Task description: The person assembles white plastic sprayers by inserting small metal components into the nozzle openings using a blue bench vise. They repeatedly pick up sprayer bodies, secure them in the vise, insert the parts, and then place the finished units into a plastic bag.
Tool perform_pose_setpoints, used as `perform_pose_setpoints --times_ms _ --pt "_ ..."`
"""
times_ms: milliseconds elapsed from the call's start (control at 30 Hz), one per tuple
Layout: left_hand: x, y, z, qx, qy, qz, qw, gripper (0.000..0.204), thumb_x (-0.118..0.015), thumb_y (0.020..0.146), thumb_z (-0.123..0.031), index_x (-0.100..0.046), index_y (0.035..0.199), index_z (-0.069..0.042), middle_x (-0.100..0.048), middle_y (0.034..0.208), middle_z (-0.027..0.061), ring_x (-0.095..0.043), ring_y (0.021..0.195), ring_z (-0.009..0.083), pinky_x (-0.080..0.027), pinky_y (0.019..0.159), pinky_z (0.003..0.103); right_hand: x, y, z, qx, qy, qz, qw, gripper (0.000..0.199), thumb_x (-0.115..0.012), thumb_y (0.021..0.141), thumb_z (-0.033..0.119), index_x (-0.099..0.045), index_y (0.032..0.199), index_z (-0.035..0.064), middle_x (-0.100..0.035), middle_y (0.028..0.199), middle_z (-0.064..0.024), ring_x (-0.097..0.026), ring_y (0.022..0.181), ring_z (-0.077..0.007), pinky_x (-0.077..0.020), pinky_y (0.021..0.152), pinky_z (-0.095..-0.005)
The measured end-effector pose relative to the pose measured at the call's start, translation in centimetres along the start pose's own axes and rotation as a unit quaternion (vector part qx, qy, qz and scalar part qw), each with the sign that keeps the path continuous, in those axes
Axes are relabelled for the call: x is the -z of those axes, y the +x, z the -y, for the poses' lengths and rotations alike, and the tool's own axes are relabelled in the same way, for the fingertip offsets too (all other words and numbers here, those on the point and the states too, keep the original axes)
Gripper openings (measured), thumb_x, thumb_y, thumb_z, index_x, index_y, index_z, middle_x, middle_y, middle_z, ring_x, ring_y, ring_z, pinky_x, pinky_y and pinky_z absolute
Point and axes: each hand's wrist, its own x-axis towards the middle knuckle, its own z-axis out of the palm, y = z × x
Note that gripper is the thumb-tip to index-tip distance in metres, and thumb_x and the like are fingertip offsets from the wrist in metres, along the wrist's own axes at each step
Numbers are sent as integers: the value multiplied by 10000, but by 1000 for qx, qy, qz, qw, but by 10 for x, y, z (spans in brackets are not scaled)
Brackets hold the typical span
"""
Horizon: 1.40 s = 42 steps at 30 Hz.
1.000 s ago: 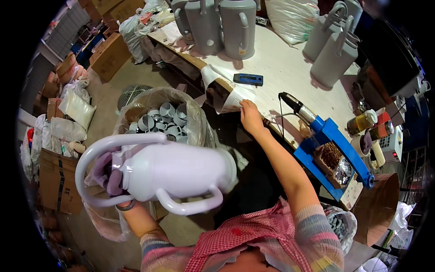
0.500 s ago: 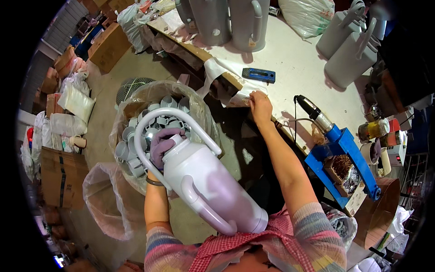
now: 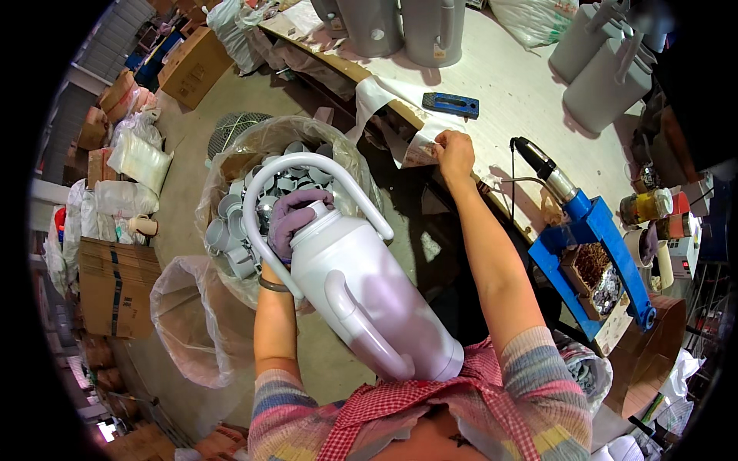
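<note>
A large pale grey jug with a hoop handle and a side handle lies tilted across my front, its base against my checked apron. My left hand, in a purple glove, is closed round the jug's neck, inside the hoop; some of its fingers are hidden. At the table's edge my bare right hand has its fingers pinched together at a white sheet that hangs over the edge. A blue flat tool with a slot lies just beyond that hand.
Several grey jugs stand on the white table. To the right, a blue stand holds a black-handled power tool beside a box of small parts. A plastic-lined bin of grey cup-shaped parts stands left, with cartons beyond.
The whole view has shifted a little, so the table and bin sit higher and further right. My left hand stays on the jug's neck, and my right stays at the sheet.
</note>
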Motion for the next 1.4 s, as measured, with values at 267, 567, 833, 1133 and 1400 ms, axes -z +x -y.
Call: perform_pose_setpoints --times_ms 267,567,833,1133,1400 --pt "-5 2 -1 7 5 -17 1000 466 -652 762 -276 -732 1086 48 -731 1078 162 -702 964 245 -561 914 342 -6 14 -7 -63 12 24 998 209 -830 712 116 -803 919 119 -727 926 -136 -660 965 -337 -550 867 -436" --pt "-3 5 2 -29 46 -18 998 436 -632 789 -296 -745 1059 28 -723 1117 176 -703 988 257 -563 930 357 -7 -13 0 56 -2 -100 993 159 -795 729 80 -770 877 132 -732 867 -90 -684 905 -326 -563 790 -422" --pt "-8 8 5 -122 122 37 984 360 -634 835 -273 -727 1076 -22 -711 1128 190 -695 998 271 -560 913 367 1 -12 -9 82 -26 13 996 117 -791 749 133 -732 848 152 -732 964 -94 -682 989 -334 -557 798 -432" --pt "43 43 60 -239 304 156 909 329 -676 903 -147 -648 1227 -97 -695 1227 208 -686 1095 348 -542 965 441 212 -88 57 304 117 230 917 87 -730 850 31 -685 924 41 -711 1154 -136 -631 1210 -373 -526 981 -430" --pt "14 63 84 -305 384 203 848 383 -732 863 -180 -668 1224 -67 -693 1256 194 -684 1113 377 -544 973 447 277 -187 78 -56 368 634 678 317 -688 971 56 -508 1228 13 -708 936 -74 -686 840 -142 -537 727 -300"
